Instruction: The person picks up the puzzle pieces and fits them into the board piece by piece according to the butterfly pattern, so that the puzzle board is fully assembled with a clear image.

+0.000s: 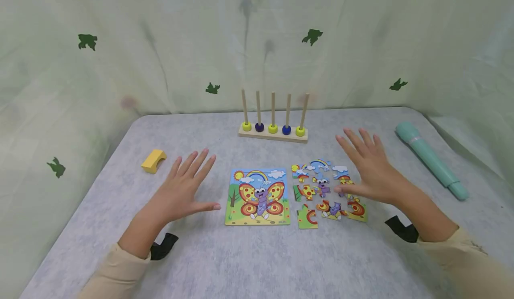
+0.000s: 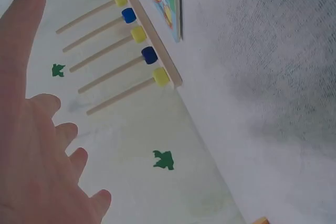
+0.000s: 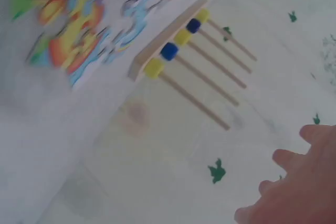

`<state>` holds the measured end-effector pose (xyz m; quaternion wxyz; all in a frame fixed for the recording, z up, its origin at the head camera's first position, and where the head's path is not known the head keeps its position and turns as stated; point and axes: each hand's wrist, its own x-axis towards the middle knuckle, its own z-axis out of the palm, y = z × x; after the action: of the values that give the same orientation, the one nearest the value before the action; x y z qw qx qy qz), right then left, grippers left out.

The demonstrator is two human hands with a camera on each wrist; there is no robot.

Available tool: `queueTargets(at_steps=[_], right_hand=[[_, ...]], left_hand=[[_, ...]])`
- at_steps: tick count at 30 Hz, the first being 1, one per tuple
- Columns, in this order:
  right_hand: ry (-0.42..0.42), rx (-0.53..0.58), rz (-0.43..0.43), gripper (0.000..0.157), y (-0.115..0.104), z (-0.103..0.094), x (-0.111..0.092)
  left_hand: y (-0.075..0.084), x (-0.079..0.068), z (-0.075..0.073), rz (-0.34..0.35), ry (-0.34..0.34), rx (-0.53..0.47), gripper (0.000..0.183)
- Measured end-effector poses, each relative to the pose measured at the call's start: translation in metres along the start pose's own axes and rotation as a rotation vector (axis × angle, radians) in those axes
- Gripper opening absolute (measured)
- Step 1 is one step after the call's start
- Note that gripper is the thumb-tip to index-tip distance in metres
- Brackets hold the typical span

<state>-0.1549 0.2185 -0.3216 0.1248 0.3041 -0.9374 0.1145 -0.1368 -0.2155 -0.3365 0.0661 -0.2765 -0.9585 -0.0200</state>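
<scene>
Spread wide in the head view, with nothing gripped: left hand (image 1: 182,192), near the left edge of the butterfly board (image 1: 258,197) but apart from it, and right hand (image 1: 369,169), thumb over the rightmost puzzle pieces (image 1: 322,187). Cannot tell touching from hovering there. Spaced in loose rows just right of the board, probably to leave each outline readable and easy to lift singly. Set flat and square to the wearer, the board too, likely to keep both pictures within one glance. Farther out, toward the rims of the tabletop (image 1: 257,263): peg stand (image 1: 273,135) at the back, yellow block (image 1: 154,161) at left, mint microphone-shaped toy (image 1: 431,158) at right, perhaps placed there to spare the middle. Ample room along the near side; only a narrow gap between board and pieces. In the left wrist view, thumb stretched well away from the fingers, board corner at the top, far table edge slanting down beside the peg stand. In the right wrist view, blurred fingertips at lower right, with nothing held, well apart from the pieces at upper left.
</scene>
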Motion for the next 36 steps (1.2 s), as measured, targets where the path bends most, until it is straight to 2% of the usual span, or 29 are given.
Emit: queueTargets(at_steps=[5,9,12,15,21,25,31,36], right_hand=[[0.041,0.239,-0.033,0.106,-0.011,0.009,0.015],[0.035,0.357,-0.006,0.101,-0.017,0.021,0.025],[0.035,0.412,0.009,0.096,-0.019,0.032,0.031],[0.033,0.461,0.032,0.091,-0.019,0.043,0.036],[-0.005,0.555,0.104,0.084,-0.017,0.06,0.039],[-0.019,0.592,0.12,0.079,-0.014,0.068,0.038],[-0.08,0.655,0.164,0.074,-0.008,0.079,0.036],[-0.117,0.688,0.193,0.07,-0.006,0.088,0.036]], left_hand=[[0.002,0.003,0.009,0.034,0.065,-0.121,0.104],[0.004,0.003,0.018,0.033,0.106,-0.208,0.103],[0.006,0.004,0.025,0.01,0.109,-0.271,0.101],[0.009,0.005,0.032,-0.013,0.089,-0.331,0.1],[0.012,0.006,0.041,-0.088,-0.028,-0.464,0.097],[0.011,0.005,0.047,-0.132,-0.091,-0.556,0.095],[0.008,0.003,0.061,-0.128,-0.108,-0.657,0.093],[0.006,0.002,0.068,-0.131,-0.122,-0.679,0.09]])
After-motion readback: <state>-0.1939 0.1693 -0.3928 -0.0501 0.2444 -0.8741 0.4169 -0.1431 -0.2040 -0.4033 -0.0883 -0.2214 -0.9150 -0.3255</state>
